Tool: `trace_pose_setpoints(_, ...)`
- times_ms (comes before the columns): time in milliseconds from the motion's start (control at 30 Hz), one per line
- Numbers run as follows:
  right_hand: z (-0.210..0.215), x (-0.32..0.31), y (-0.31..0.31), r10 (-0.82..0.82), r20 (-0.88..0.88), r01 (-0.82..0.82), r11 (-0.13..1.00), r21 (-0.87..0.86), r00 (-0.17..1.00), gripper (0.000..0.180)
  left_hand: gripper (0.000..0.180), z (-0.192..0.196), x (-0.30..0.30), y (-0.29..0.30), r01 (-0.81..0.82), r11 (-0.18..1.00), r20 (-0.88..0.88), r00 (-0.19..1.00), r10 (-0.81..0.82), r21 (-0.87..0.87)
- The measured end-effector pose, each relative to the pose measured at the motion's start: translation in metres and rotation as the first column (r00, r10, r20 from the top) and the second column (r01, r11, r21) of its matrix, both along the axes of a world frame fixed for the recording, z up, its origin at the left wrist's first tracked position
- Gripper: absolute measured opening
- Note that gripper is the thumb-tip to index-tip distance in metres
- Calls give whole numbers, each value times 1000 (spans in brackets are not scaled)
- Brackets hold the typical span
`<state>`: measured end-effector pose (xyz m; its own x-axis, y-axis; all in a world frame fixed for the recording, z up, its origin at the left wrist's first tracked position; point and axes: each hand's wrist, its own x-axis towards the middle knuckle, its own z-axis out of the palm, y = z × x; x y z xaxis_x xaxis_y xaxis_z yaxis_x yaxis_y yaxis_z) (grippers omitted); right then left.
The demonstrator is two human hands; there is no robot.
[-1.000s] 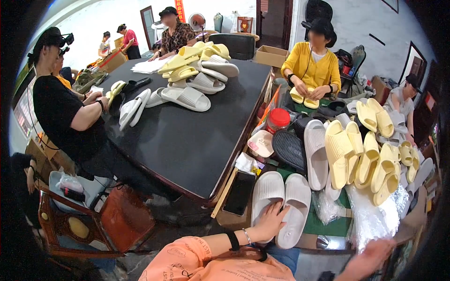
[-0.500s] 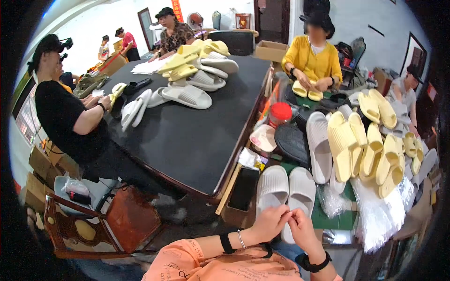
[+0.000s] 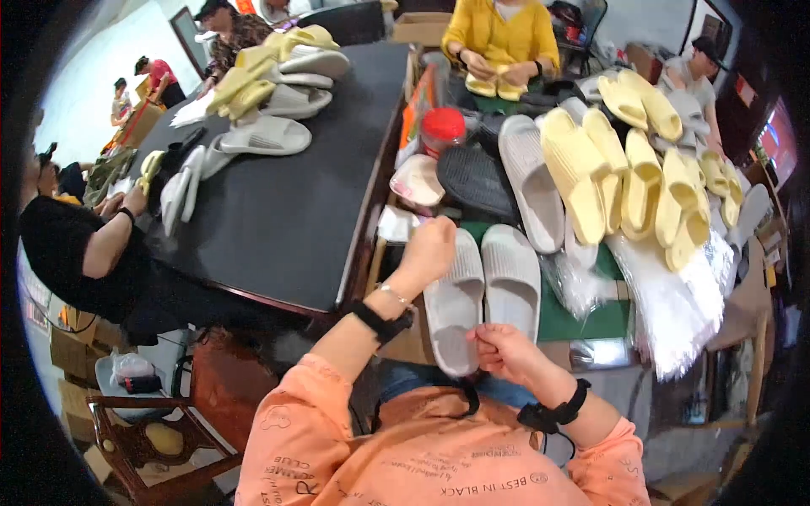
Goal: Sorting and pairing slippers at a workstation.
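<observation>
Two grey ridged slippers, a left one [image 3: 456,316] and a right one [image 3: 511,274], lie side by side in front of me, toes away. My left hand [image 3: 429,253] is raised over the outer edge of the left slipper, close to a white packet [image 3: 396,224]. Its fingers are curled closed, and whatever they hold is hidden. Near the heel of that slipper, my right hand [image 3: 510,352] is closed in a pinch. Anything between its fingertips is too small to make out.
Yellow slippers [image 3: 578,173] and clear plastic bags [image 3: 671,295] crowd the right side. A red-lidded jar [image 3: 443,131] and a black slipper [image 3: 481,181] lie beyond my pair. Across the dark table [image 3: 278,219] are more slippers. Several co-workers sit or stand around.
My hands were together over the slipper heels and have parted. The left moved forward and left toward the white packet; the right stayed near the heels. The view has shifted too.
</observation>
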<state>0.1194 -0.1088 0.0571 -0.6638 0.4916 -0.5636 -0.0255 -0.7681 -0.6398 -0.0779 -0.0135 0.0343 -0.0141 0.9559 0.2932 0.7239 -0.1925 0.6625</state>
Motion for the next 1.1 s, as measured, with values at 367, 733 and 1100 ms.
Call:
trace_pose_setpoints(367, -57, -78, 41, -467, -121, 453, 882, -131, 876, 17, 44, -22, 23, 33, -101, 790, -153, 988, 9, -604)
trace_pose_setpoints(733, -56, -76, 49, -399, -132, 404, 915, 10, 907, 10, 43, -115, 6, 72, -39, 832, -128, 991, -38, -553)
trace_pose_setpoints(1100, 29, 77, -21, -54, 390, -150, 867, 475, 919, 17, 30, -52, 23, 50, -260, 801, -83, 963, 256, -539)
